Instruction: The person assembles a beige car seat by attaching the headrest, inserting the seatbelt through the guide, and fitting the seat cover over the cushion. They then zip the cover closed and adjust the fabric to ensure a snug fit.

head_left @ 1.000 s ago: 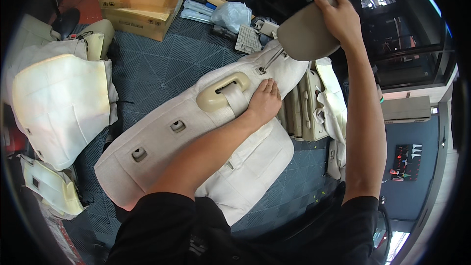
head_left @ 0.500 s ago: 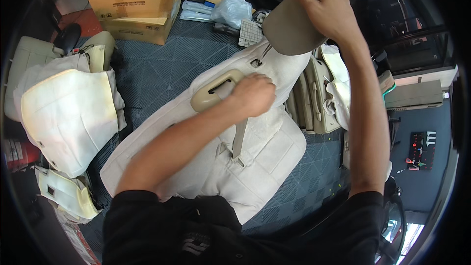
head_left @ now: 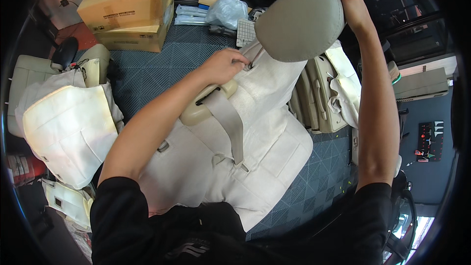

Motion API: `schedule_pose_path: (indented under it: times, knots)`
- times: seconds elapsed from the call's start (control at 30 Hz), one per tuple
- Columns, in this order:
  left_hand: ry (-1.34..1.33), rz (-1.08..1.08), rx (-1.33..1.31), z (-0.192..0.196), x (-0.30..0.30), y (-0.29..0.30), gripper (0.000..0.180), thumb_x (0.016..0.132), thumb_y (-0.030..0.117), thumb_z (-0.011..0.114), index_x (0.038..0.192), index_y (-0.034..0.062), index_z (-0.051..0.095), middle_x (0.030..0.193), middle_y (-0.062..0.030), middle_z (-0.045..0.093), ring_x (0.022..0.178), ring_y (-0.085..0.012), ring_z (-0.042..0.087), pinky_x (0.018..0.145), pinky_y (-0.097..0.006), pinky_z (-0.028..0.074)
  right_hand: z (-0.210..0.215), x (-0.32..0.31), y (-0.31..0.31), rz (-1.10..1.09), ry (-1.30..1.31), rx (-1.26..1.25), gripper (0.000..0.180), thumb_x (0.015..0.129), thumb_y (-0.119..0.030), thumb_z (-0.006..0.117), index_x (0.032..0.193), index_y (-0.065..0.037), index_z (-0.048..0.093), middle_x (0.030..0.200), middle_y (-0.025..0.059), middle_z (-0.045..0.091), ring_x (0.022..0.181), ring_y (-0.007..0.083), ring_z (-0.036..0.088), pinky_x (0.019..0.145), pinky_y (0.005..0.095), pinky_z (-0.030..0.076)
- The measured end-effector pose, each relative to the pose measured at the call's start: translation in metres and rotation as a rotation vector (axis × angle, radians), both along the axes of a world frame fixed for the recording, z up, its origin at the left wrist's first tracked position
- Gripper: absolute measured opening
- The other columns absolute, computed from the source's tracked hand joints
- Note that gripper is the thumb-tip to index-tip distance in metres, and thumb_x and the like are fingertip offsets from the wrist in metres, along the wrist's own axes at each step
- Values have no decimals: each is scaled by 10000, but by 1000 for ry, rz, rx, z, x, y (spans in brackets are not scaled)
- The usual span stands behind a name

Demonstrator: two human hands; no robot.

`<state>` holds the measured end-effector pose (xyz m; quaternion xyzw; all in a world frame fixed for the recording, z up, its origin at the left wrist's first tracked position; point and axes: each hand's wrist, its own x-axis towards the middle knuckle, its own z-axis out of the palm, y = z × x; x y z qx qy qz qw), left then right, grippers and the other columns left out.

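My right hand [head_left: 347,1] grips the far right edge of a grey-beige headrest [head_left: 300,23], some fingers hidden behind it. The headrest stands tilted above a car seat [head_left: 265,113] with a pale cover, a metal post running down into its top. At the foot of that post is my left hand [head_left: 222,66], fingers bent and closed near the post hole; what they pinch, if anything, is hidden. Below this hand a beige plastic belt guide [head_left: 196,114] sits on the seat's shoulder. A grey seat belt [head_left: 229,125] comes out of its slot and runs down the backrest.
Cardboard boxes [head_left: 125,7] are stacked at the far left. Other seat parts with pale covers [head_left: 68,122] lie at the left, and more beige seat pieces [head_left: 321,95] stand on the right. A plastic bag [head_left: 227,12] lies beyond the seat on the patterned grey floor [head_left: 142,66].
My left hand has moved away from the belt guide to the headrest post, uncovering the belt in the guide's slot. The headrest, still in my right hand, now shows more of its broad face.
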<state>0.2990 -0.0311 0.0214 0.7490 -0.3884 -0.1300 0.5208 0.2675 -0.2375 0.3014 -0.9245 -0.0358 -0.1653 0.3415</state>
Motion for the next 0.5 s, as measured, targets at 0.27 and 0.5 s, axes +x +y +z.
schedule_pose_path:
  times: [0.27, 0.5]
  knots:
    - [176, -266, 113, 5, 45, -17, 531, 759, 244, 813, 1249, 85, 681, 1327, -184, 620, 1252, -308, 573, 1073, -361, 425, 6, -15, 29, -101, 33, -10, 430, 921, -335, 509, 928, 39, 722, 937, 142, 719, 864, 219, 640, 876, 355, 475]
    - [18, -395, 93, -11, 49, -21, 616, 791, 279, 792, 1360, 121, 617, 1386, -194, 593, 1261, -341, 579, 1085, -383, 428, 4, 15, 18, -91, -30, -183, 404, 905, -312, 526, 896, 41, 722, 934, 147, 716, 887, 217, 639, 868, 328, 473]
